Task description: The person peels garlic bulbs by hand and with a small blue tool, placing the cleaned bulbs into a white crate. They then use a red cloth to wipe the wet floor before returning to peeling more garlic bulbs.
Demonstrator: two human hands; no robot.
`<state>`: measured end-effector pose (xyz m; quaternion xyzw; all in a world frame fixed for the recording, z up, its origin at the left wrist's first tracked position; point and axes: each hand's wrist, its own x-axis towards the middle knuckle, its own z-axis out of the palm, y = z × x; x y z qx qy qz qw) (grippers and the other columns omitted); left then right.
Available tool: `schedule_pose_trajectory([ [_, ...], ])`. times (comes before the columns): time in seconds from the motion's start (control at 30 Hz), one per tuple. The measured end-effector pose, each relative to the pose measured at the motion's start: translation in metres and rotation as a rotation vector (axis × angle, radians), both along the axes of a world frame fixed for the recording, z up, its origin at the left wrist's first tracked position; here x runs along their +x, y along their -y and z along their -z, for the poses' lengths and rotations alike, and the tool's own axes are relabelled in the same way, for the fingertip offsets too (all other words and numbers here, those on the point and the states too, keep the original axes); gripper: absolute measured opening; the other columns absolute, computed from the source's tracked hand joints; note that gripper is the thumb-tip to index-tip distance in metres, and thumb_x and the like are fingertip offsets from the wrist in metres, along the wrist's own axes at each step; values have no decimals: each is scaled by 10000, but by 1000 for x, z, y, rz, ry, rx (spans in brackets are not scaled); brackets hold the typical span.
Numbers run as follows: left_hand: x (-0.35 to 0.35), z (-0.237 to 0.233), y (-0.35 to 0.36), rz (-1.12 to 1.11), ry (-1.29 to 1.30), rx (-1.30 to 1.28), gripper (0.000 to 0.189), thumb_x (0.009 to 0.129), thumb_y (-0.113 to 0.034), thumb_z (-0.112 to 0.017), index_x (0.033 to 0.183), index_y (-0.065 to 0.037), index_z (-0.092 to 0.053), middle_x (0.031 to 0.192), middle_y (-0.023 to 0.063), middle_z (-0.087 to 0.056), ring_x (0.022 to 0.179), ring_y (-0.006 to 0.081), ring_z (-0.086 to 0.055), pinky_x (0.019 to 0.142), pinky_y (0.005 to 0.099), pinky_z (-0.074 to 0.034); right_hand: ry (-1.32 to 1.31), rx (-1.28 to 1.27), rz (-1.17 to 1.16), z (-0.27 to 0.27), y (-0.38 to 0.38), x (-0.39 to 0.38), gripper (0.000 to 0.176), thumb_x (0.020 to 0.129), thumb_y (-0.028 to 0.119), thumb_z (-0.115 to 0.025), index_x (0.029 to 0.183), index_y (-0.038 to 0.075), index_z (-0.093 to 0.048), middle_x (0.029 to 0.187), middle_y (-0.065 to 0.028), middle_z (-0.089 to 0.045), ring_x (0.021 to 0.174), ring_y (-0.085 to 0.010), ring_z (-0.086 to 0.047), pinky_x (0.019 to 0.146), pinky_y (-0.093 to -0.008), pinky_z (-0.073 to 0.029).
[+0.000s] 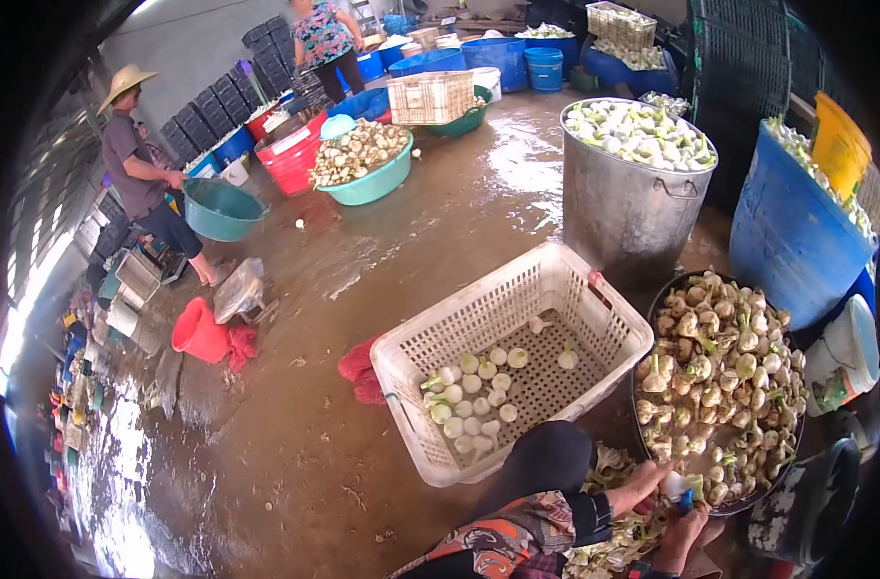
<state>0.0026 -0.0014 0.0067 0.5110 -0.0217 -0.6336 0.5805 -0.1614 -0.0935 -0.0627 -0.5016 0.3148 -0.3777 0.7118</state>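
At the lower right my left hand (641, 485) is closed on a pale garlic bulb (670, 484) with a greenish stem. My right hand (686, 531) is closed close beside it, with a small blue piece (687, 500) at its fingers; what that hand holds is mostly hidden. Both hands are at the near edge of a dark round tub (639, 425) heaped with untrimmed garlic bulbs (715, 362). Peelings and cut stalks (609, 555) lie beneath my hands. To the left, a white plastic crate (430, 338) contains several trimmed white bulbs (472, 400).
A metal drum (609, 207) full of trimmed bulbs and a blue barrel (787, 227) stand beyond the tub. On the wet floor (305, 434) are a red bucket (200, 331) and a green basin (377, 183) of garlic. One person (136, 154) carries a teal tub (218, 212); another stands behind.
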Motion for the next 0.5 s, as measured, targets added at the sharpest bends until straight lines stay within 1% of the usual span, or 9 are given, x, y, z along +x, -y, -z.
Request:
schedule_pose_trajectory([
  [0.03,0,-11,-4,-98,322,132,628,813,-570,-479,1097,-10,-474,852,105,-571,646,125,-575,375,257,-424,-96,-240,78,-7,-8,3,474,803,228,-472,1195,-28,-399,1147,-137,-481,996,-237,-513,873,-362,-431],
  [0.07,9,-10,-8,154,281,-76,735,810,-531,-546,1282,-10,-332,1033,126,-501,823,143,-552,544,265,-484,-160,-339,42,-17,-14,4,527,841,328,-505,1198,-36,-371,1135,-153,-473,1009,-223,-493,894,-345,-408],
  [0.1,-7,5,-2,143,220,-411,795,762,-536,-609,1249,42,-365,901,68,-561,758,163,-564,674,269,-473,-116,-286,-50,-11,-20,-1,604,826,444,-516,1175,-28,-374,1122,-150,-472,994,-212,-491,867,-351,-420],
  [0.17,-26,19,-2,-49,465,-328,673,765,-510,-627,1165,-2,-440,866,46,-563,749,133,-543,690,276,-444,-96,-83,-196,-4,-31,-3,750,782,631,-523,1139,-12,-379,1095,-144,-476,932,-195,-510,799,-353,-452],
  [0.2,-28,18,-4,-104,473,-294,611,769,-491,-635,1124,-22,-472,851,33,-562,747,119,-533,686,277,-433,-12,-106,59,2,-44,7,645,791,547,-573,1087,-5,-418,1019,-121,-532,790,-190,-563,675,-317,-489],
  [0.3,-3,27,1,-82,-26,-247,427,799,-425,-636,1006,-64,-541,822,2,-556,747,94,-522,631,268,-423,-446,-535,-84,-10,-44,19,541,787,473,-585,1019,-3,-468,937,-84,-579,691,-182,-581,606,-281,-495],
  [0.33,0,35,5,-118,-97,-226,379,806,-420,-622,961,-78,-567,810,1,-559,741,95,-523,628,266,-421,-419,-351,-192,-22,-45,18,366,761,244,-628,995,-12,-512,947,-67,-610,759,-181,-605,649,-290,-507],
  [0.43,-5,20,2,-172,-69,-357,217,822,-335,-538,806,-140,-629,715,-11,-556,630,91,-504,531,270,-406,261,620,-228,-44,-30,18,465,843,369,-530,1132,7,-488,1012,-97,-587,903,-214,-588,709,-326,-513],
  [0.5,9,4,-11,-131,-356,-460,202,823,-281,-500,842,-101,-589,723,76,-584,526,157,-522,436,283,-414,299,580,152,-70,-24,15,346,837,279,-521,1062,17,-533,949,-84,-611,850,-198,-598,654,-320,-509],
])
